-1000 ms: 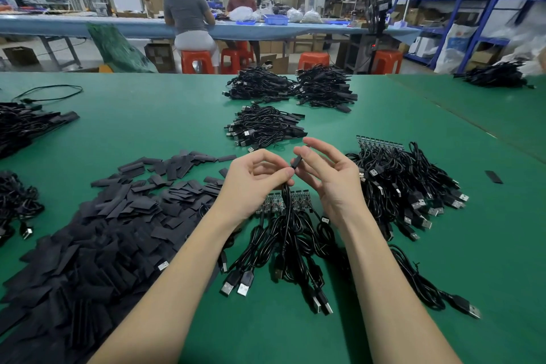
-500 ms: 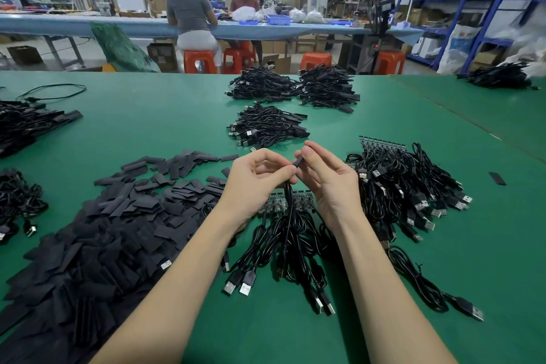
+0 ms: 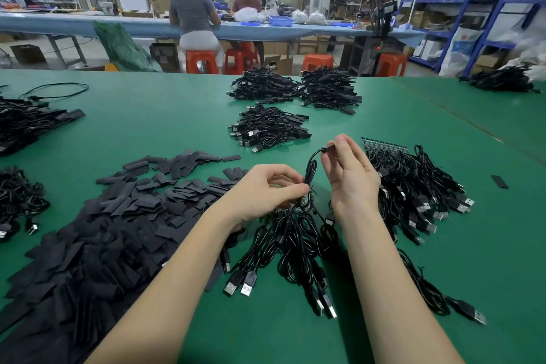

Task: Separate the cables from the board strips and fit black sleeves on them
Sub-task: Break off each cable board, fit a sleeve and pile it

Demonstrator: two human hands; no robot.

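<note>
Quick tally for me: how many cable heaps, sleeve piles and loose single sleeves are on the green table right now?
Cable heaps: 9, e.g. the bundle under the hands and the heap with a board strip
Sleeve piles: 1
Loose single sleeves: 1
Total: 11

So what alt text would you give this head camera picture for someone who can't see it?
A person's right hand pinches the small end of a black cable and lifts it, while the left hand holds the cable bundle at its board strip on a green table. A heap of black sleeves lies to the left.
</note>
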